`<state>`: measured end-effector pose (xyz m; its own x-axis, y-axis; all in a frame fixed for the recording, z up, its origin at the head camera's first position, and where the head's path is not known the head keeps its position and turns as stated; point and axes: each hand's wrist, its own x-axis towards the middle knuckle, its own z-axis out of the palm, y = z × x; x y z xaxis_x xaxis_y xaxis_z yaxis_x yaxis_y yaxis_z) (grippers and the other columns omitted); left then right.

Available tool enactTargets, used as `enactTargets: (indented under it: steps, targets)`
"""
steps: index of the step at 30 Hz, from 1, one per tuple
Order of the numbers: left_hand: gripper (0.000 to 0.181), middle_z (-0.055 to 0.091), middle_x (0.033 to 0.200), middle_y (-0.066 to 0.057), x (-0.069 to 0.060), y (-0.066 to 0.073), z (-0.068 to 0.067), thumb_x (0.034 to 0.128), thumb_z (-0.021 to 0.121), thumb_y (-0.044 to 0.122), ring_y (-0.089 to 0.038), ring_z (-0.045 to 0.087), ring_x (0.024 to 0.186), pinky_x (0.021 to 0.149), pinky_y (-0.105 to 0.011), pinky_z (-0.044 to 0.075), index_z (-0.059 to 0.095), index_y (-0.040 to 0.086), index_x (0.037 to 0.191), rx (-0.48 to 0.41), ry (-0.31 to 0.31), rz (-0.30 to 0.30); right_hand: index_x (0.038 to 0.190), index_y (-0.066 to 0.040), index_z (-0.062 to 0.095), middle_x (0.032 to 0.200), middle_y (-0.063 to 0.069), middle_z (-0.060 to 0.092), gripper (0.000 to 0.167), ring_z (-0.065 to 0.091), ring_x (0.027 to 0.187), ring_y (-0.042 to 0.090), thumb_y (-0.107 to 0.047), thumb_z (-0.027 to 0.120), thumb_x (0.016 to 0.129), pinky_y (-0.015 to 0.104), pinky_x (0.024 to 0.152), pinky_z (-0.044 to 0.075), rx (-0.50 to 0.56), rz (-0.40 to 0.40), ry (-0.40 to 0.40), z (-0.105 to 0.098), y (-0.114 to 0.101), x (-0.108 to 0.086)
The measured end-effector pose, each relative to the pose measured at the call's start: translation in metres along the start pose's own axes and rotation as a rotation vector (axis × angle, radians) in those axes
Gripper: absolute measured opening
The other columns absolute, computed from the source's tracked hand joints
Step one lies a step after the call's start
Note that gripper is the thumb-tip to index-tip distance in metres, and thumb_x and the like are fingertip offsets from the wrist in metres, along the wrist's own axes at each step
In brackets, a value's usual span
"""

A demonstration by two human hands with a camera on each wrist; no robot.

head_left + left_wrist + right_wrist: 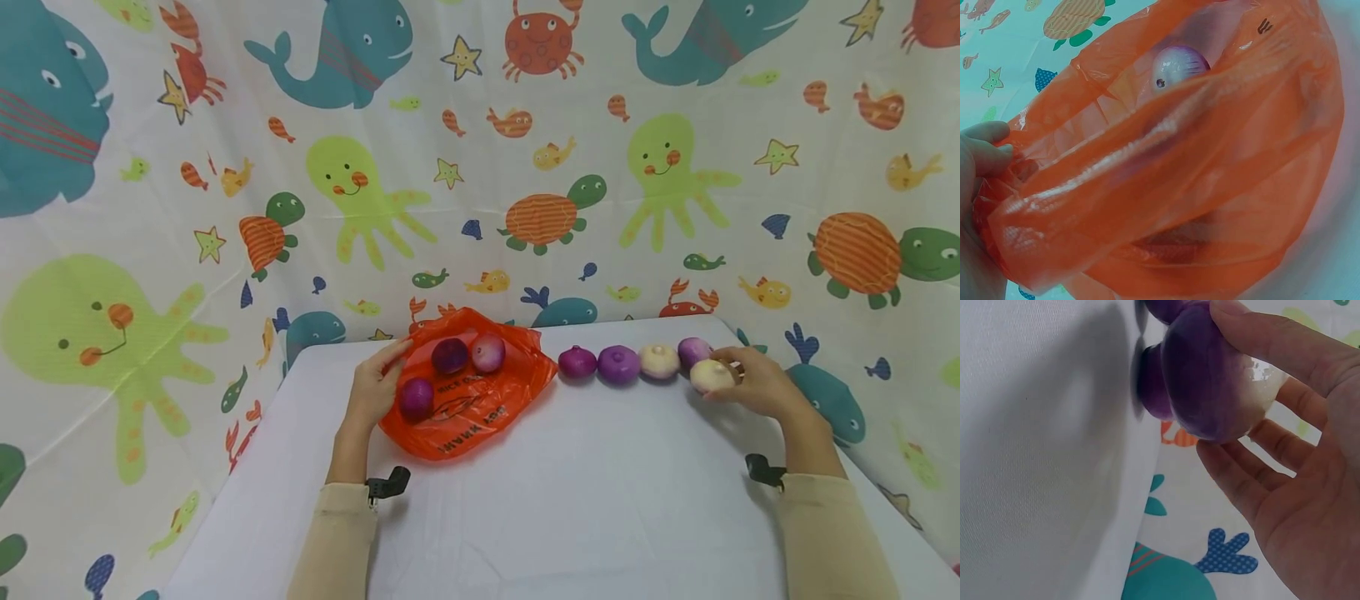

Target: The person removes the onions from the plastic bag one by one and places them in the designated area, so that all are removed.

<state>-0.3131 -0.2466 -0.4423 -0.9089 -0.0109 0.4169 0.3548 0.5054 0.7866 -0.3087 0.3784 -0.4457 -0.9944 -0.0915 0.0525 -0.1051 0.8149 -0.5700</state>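
My left hand (pixel 372 392) grips the left edge of an orange-red plastic bag (pixel 480 417); in the left wrist view the fingers (pixel 991 147) pinch the bag's film (pixel 1116 187). On or in the bag are a dark purple onion (pixel 450 356), a pinkish one (pixel 488 353) and a purple one (pixel 416 399). At the right, my right hand (pixel 761 383) holds a whitish onion (pixel 711 377) between thumb and fingers, beside a purple onion (pixel 693 352). The right wrist view shows the held onion (pixel 1210 381) as purple and white, with the hand (pixel 1297 444) round it.
Right of the bag, a row runs along the back of the white table (pixel 570 500): a purple onion (pixel 577 363), a lighter purple one (pixel 618 365) and a white one (pixel 659 362). Behind hangs a curtain (pixel 480 125) printed with sea animals.
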Motion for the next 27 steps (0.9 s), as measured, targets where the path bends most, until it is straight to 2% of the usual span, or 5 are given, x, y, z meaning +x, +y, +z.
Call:
enactTargets:
  steps: [3,13,20,27]
  targets:
    - [0.04,0.058,0.154,-0.004,0.0,0.001,0.0,0.1081,0.054,0.01,-0.03,0.05,0.147,0.114,-0.05,0.048,0.062,0.018,0.146,-0.001,-0.004,-0.006,0.146,0.002,0.049,0.139,0.032,0.051,0.088,0.051,0.119,0.05,-0.041,0.089,0.081,0.062,0.087,0.054,-0.01,-0.003,-0.021,0.0,0.002,0.001]
    - [0.041,0.056,0.156,-0.005,0.0,0.001,0.0,0.1084,0.053,0.011,-0.03,0.049,0.148,0.114,-0.05,0.048,0.061,0.019,0.148,-0.001,-0.009,-0.019,0.142,0.006,0.052,0.137,0.035,0.053,0.083,0.053,0.116,0.049,-0.036,0.09,0.08,0.064,0.089,0.053,-0.023,-0.016,-0.045,0.0,0.009,0.003]
    - [0.041,0.056,0.155,-0.004,-0.001,0.001,0.0,0.1082,0.053,0.01,-0.03,0.048,0.148,0.114,-0.05,0.048,0.061,0.019,0.148,-0.004,-0.011,-0.023,0.142,0.004,0.052,0.136,0.034,0.052,0.081,0.052,0.115,0.049,-0.034,0.09,0.081,0.061,0.087,0.055,-0.001,0.018,-0.068,-0.001,0.011,0.0]
    - [0.042,0.055,0.156,-0.003,-0.001,0.003,-0.001,0.1083,0.053,0.009,-0.029,0.047,0.149,0.114,-0.05,0.048,0.06,0.021,0.148,-0.001,-0.016,-0.034,0.141,0.006,0.052,0.136,0.037,0.051,0.08,0.052,0.114,0.05,-0.033,0.089,0.081,0.065,0.089,0.053,-0.017,0.007,-0.066,0.001,0.015,0.002]
